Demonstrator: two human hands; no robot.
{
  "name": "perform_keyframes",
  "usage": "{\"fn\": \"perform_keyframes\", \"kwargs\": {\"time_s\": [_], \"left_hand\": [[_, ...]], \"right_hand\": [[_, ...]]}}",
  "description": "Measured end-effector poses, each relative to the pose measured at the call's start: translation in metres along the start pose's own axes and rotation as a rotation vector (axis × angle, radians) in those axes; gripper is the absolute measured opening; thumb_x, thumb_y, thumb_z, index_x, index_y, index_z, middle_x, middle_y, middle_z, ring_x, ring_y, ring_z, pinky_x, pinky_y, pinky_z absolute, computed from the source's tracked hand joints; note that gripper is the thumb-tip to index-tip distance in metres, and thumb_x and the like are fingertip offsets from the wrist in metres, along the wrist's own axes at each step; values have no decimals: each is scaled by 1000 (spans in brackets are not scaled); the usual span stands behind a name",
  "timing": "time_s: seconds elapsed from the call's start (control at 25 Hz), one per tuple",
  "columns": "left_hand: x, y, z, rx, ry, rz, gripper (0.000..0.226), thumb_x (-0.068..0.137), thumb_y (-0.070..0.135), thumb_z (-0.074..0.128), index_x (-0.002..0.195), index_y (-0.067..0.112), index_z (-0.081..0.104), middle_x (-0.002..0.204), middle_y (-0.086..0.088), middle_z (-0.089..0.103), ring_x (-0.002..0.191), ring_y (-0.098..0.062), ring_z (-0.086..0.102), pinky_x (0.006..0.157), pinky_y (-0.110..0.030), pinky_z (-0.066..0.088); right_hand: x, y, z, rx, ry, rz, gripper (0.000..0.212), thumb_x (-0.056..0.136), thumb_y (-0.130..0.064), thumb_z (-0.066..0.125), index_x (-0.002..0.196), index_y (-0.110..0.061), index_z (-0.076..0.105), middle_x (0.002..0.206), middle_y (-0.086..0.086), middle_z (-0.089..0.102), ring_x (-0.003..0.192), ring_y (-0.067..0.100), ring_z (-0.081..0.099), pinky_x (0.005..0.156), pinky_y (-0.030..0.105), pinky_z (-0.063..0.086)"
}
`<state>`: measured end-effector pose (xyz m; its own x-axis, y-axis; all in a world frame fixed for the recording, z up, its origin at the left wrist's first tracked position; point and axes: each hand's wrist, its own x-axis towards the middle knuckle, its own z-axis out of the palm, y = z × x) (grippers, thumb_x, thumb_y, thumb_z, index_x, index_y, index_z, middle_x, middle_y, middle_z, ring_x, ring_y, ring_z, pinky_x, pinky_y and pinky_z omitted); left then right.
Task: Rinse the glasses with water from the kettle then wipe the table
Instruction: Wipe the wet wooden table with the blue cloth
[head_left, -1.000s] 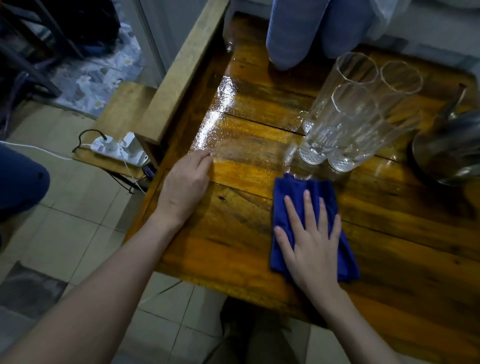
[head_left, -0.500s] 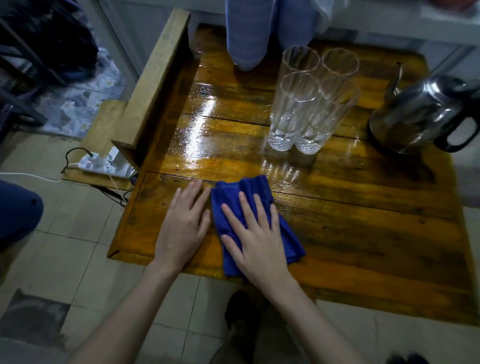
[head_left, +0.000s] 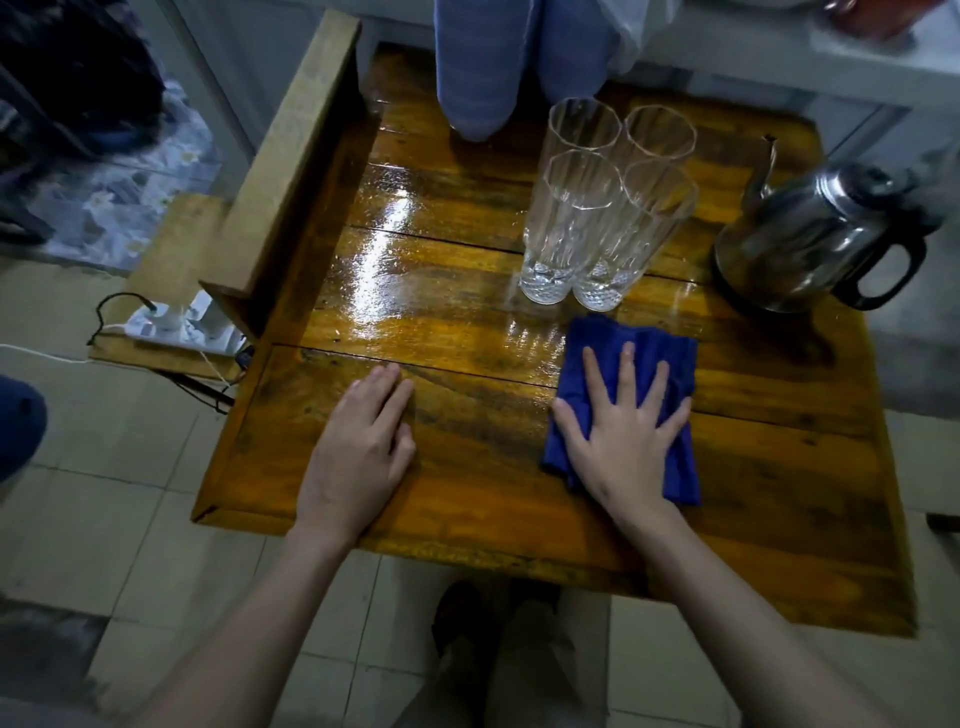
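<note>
Several tall clear glasses (head_left: 597, 208) stand clustered upright at the back middle of the wooden table (head_left: 467, 499). To their right sits a steel kettle (head_left: 810, 244) with a black handle. A folded blue cloth (head_left: 670, 353) lies just in front of the glasses. My right hand (head_left: 623, 441) presses flat on it, fingers spread. My left hand (head_left: 363, 447) rests palm down on bare wood near the front left, holding nothing. A wet sheen (head_left: 384, 260) covers the planks left of the glasses.
A raised wooden rail (head_left: 296, 156) borders the table's left side. A white power strip (head_left: 176, 327) with a cable lies on a low shelf beyond it. Another person's legs (head_left: 483, 67) stand at the table's far edge. Tiled floor lies below the front edge.
My right hand has slid the blue cloth to the right, from beside my left hand to just below the glasses. My left hand stays on the table.
</note>
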<state>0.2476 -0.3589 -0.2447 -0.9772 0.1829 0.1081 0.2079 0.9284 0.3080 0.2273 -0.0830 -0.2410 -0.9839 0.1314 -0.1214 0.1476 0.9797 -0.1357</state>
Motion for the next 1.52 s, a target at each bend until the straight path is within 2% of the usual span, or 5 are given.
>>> {"fn": "perform_keyframes", "kwargs": {"time_s": [0.4, 0.76, 1.0, 1.24, 1.52], "left_hand": [[0, 0, -2, -40, 2, -7, 48, 95, 25, 44, 141, 9, 47, 150, -8, 41, 142, -19, 33, 119, -36, 23], [0, -1, 0, -72, 36, 11, 46, 95, 19, 50, 139, 7, 50, 148, -10, 44, 141, -22, 36, 117, -42, 29], [-14, -25, -22, -154, 216, -358, 37, 94, 9, 52, 131, 7, 56, 142, -9, 52, 134, -21, 45, 114, -42, 34], [-12, -87, -40, 45, 10, -87, 53, 94, 30, 40, 139, 4, 48, 145, -15, 46, 135, -26, 40, 111, -47, 36], [-8, -92, -33, -29, 19, -117, 53, 96, 23, 34, 147, 8, 39, 154, -9, 36, 144, -19, 28, 118, -40, 24]], "right_hand": [[-71, -51, 14, -13, -50, -436, 67, 93, -68, 25, 153, -40, 12, 164, 0, 4, 151, 26, 0, 116, 61, 11], [-5, -22, 1, 31, -9, -12, 71, 89, -71, 15, 153, -40, 10, 165, 1, 0, 149, 36, -4, 115, 66, 3], [-40, -135, 20, 23, -52, -427, 67, 93, -66, 24, 153, -38, 13, 164, 2, 4, 150, 35, -5, 117, 63, 2], [-43, -77, 12, -54, -133, -710, 66, 95, -67, 22, 153, -41, 7, 164, -2, 0, 151, 21, -7, 119, 54, 2], [-29, -118, 13, -136, -213, -981, 63, 96, -65, 20, 153, -42, 6, 164, -2, 2, 150, 34, -5, 116, 61, -2]]}}
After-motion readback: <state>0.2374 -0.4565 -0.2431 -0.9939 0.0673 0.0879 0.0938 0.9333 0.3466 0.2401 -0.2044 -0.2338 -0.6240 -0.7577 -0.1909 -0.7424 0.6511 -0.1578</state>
